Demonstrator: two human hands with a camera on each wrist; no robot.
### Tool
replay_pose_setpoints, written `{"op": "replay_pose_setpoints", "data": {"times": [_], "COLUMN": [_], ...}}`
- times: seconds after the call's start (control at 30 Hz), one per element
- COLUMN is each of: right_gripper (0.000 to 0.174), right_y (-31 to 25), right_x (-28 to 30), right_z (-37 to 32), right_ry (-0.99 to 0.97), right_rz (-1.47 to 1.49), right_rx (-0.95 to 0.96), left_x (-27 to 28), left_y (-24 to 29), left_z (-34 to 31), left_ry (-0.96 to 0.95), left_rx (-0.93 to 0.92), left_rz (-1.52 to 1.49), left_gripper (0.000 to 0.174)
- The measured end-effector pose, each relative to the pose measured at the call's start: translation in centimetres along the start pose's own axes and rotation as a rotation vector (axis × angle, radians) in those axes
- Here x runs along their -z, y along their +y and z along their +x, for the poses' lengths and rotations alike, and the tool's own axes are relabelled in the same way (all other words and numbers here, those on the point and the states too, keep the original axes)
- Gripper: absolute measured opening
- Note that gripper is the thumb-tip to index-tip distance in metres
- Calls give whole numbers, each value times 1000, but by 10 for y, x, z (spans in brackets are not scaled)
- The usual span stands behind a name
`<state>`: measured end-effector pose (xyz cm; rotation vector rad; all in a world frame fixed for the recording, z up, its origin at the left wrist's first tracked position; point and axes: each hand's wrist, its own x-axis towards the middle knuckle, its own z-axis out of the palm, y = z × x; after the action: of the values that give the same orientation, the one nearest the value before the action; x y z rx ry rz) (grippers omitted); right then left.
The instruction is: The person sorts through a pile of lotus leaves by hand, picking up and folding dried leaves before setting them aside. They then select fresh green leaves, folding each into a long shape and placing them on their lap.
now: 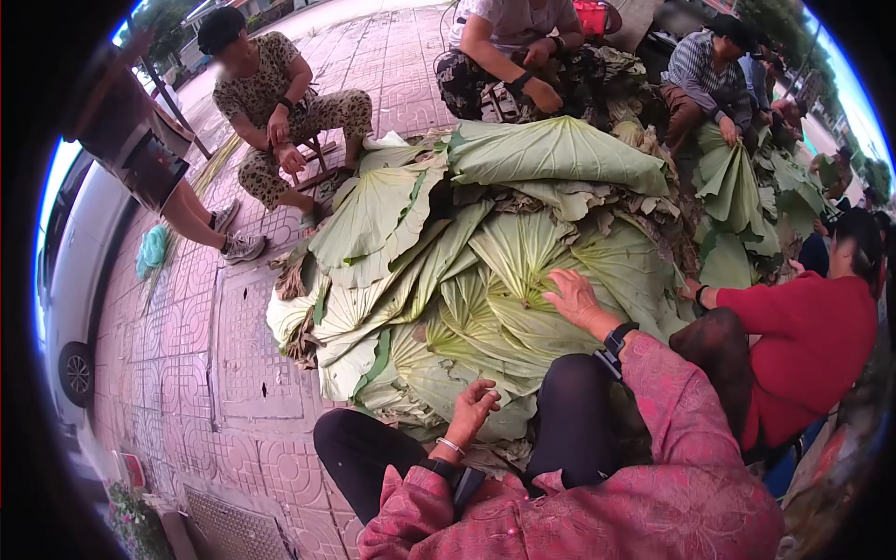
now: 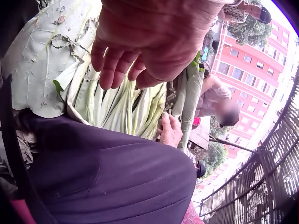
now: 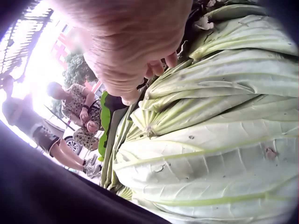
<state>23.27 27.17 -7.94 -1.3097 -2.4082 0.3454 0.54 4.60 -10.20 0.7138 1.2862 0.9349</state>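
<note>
The brick paving (image 1: 196, 345) runs along the left side of the scene, and a white car (image 1: 70, 308) stands at its far left edge. In the middle lies the heap of lotus leaves (image 1: 401, 280), pale green, broad and layered. It reaches from the person's knees out to the seated people (image 1: 280, 103) on the far side. On the far top of the heap, a large folded leaf (image 1: 551, 149) lies with its long axis running left to right.

Nearer, on the right slope of the heap, sits the ribbed leaf (image 1: 518, 257). It is folded into a fan, its ribs gathering near the fingertips and spreading away towards the far side.

The right hand (image 1: 574, 297) rests on this leaf with the fingers spread and nearly straight, lying flat and grasping nothing. The left hand (image 1: 473, 408) hangs just above the near edge of the heap, beside the left knee. Its fingers are loosely curled and released, with nothing held. A thin bracelet (image 1: 451, 446) circles the left wrist.
</note>
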Motion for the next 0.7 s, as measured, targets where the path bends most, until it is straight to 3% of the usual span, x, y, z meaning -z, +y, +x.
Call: {"op": "replay_pose_setpoints", "data": {"times": [0.13,0.23,0.33,0.43,0.53,0.7], "right_gripper": [56,65,68,71,76,72], "right_y": [-11,20,21,20,42,70], "right_x": [-6,-16,-13,-15,-17,-7], "right_z": [11,11,10,8,12,28], "right_ry": [-60,-56,-186,-142,69,15], "right_rz": [-188,-88,-72,-78,-195,-318], "right_rx": [-104,-299,-256,-264,-388,-613], "left_x": [8,0,-5,-8,-10,-11], "left_y": [-14,-14,-13,-14,-14,-10], "left_z": [7,11,10,16,17,17], "left_ry": [17,-7,-43,-72,-61,-15], "left_rx": [31,84,88,80,87,71], "left_rz": [16,14,-16,-29,-59,-123], "left_gripper": [31,32,32,33,32,29]}}
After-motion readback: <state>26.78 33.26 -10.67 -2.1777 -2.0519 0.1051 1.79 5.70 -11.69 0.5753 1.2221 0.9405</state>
